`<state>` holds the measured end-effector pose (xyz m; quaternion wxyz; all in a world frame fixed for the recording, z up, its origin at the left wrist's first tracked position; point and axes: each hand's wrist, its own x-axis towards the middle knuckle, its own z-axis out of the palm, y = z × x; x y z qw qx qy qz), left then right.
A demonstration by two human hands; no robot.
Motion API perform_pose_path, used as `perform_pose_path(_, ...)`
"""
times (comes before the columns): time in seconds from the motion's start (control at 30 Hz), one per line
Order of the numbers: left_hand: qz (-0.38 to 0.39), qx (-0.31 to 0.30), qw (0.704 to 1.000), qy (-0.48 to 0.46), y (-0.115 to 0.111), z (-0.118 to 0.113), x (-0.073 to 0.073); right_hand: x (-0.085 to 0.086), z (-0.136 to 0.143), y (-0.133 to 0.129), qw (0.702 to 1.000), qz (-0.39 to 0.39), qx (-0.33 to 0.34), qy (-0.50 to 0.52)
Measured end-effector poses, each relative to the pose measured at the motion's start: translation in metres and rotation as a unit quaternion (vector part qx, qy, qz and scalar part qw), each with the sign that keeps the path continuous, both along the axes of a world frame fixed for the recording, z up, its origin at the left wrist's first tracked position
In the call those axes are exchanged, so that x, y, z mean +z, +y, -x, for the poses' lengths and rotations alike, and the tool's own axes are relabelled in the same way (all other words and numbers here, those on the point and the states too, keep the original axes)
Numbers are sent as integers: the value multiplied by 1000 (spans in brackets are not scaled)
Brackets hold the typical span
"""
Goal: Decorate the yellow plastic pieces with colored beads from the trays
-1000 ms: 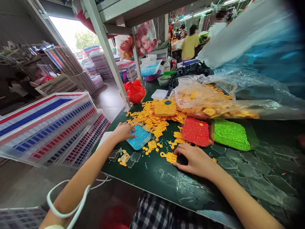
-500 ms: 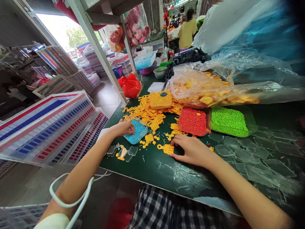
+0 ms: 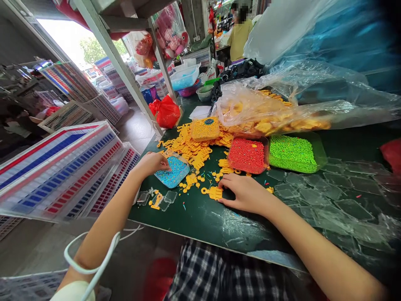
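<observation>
My left hand (image 3: 152, 164) is over the near edge of a clear tray of small blue pieces (image 3: 174, 170), its fingertips pinched together at the pieces. Whatever lies between those fingertips is too small to make out. On the table, my right hand (image 3: 240, 190) grips the right edge of a flat yellow plastic tag (image 3: 214, 193) between thumb and fingers. The tag has a ring at its left end. Behind it lies a heap of similar yellow tags (image 3: 196, 156), with a tray of yellow pieces (image 3: 203, 130) on top.
Trays of red pieces (image 3: 246, 155) and green pieces (image 3: 291, 152) stand beyond my right hand. Clear plastic plates (image 3: 319, 194) cover the table's right side. A plastic bag of yellow parts (image 3: 263, 113) lies behind. Stacked crates (image 3: 72, 167) stand left; a person (image 3: 239, 39) is far back.
The whole view has shifted slightly. My left hand has drawn back a little toward the near left side of the blue tray. My right hand keeps its hold on the yellow tag.
</observation>
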<state>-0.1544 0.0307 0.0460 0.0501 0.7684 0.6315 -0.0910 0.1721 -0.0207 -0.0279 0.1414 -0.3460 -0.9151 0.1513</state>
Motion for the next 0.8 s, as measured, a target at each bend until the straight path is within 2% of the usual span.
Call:
perform_pose_path(0.1, -64, 30, 997, -16, -11, -15, -1, -2, 0, 0, 1000, -1, 0, 0)
perform_pose_path(0.2, -139, -5, 985, -106, -29, -49, -8, -5, 0, 1, 1000, 6, -1, 6)
perform_pose_path(0.3, -141, -76, 964, -212, -49, -91, -22, -5, 0, 0, 999, 33, -12, 12)
perform_pose_path(0.43, -110, -89, 961, -239, -61, -127, -48, -4, 1, 0, 998, 46, -28, 12)
perform_pose_path(0.57, -85, -91, 968, -220, -58, -136, -66, -3, 0, 0, 999, 25, -47, 4)
perform_pose_path(0.8, -91, -96, 961, -244, -61, -132, -71, 5, 0, -2, 998, 37, -41, -17)
